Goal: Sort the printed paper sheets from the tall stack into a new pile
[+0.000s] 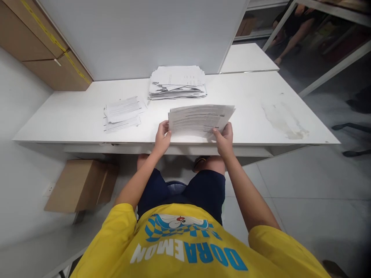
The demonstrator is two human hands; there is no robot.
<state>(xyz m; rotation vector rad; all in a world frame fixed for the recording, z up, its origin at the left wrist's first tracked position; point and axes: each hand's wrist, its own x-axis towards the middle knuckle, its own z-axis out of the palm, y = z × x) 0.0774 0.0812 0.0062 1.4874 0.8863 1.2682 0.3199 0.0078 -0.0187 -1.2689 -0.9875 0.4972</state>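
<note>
Between my two hands is a small stack of printed paper sheets [199,117], raised at the front edge of the white desk. My left hand [163,138] pinches the stack's left edge, thumb in front. At its lower right side, my right hand [224,138] grips the same sheets with the thumb on the printed face. Beyond them lies a thick pile of papers [177,82] with uneven edges. To the left rest a few loose printed sheets [123,112], overlapping one another.
The white desk [246,102] carries a greyish stain [285,119] at its right. A pale panel [145,34] rises behind it. Cardboard boxes stand at the back left [62,71] and under the left end [77,185]. Another person's arm [298,36] shows at upper right.
</note>
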